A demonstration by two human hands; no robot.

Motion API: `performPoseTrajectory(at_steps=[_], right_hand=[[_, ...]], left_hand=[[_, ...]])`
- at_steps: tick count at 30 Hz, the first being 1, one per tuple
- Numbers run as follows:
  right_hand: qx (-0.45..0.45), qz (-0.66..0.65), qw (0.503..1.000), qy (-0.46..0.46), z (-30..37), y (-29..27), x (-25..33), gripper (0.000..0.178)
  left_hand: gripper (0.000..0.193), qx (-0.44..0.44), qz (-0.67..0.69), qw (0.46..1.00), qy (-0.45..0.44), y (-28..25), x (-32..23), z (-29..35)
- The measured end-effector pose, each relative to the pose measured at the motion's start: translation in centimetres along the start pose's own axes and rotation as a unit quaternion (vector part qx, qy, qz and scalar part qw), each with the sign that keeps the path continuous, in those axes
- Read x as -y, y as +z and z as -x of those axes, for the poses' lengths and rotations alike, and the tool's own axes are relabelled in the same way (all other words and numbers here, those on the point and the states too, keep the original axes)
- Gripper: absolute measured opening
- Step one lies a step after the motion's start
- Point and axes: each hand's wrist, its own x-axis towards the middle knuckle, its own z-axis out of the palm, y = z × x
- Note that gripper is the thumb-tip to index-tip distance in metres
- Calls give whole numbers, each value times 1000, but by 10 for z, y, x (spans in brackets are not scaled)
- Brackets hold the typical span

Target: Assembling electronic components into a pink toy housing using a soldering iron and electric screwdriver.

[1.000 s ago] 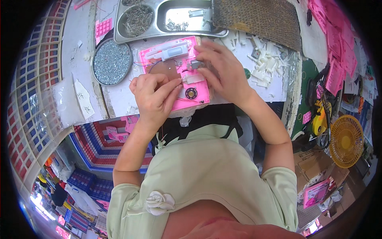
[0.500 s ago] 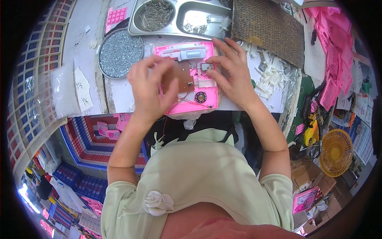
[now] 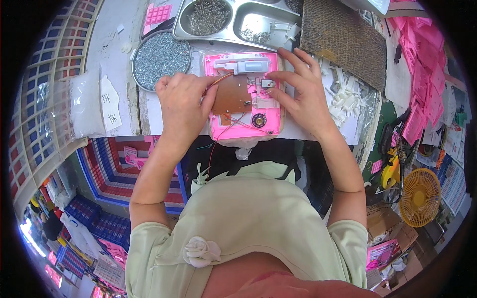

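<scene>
A pink plastic casing (image 3: 243, 130) lies on the bench in front of me, with a brown circuit board (image 3: 231, 97) across its left half. At the board's upper left, my left hand (image 3: 183, 97) pinches a reddish-brown wire (image 3: 224, 78) between thumb and fingers. My right hand (image 3: 305, 94) rests at the casing's right edge, fingers spread. Its thumb and index finger reach beside a small grey-white square part (image 3: 267, 83). A grey-white bar-shaped part (image 3: 253, 66) runs along the casing's top. Lower down sits a round black part (image 3: 259, 120), with thin wires (image 3: 226, 130) nearby.
A round tray of small screws (image 3: 162, 59) stands at the left. Behind the casing is a metal compartment tray (image 3: 233, 35) with small metal parts. White plastic pieces (image 3: 343, 94) and a brown textured board (image 3: 343, 39) lie right; a plastic basket (image 3: 49, 89) is far left.
My left hand has come down to the board's upper left and closed on the wire. The right hand stays at the casing's right edge. The whole bench appears slightly further right in view.
</scene>
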Motion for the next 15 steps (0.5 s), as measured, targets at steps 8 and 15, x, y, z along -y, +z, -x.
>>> performPoseTrajectory(at_steps=[8,15], right_hand=[[-29,8,985,-172,-36,24,31,24],[-22,20,977,-210,-44,32,27,23]], left_hand=[[17,-55,36,997,44,6,-9,5],[24,-51,60,997,25,2,-8,5]])
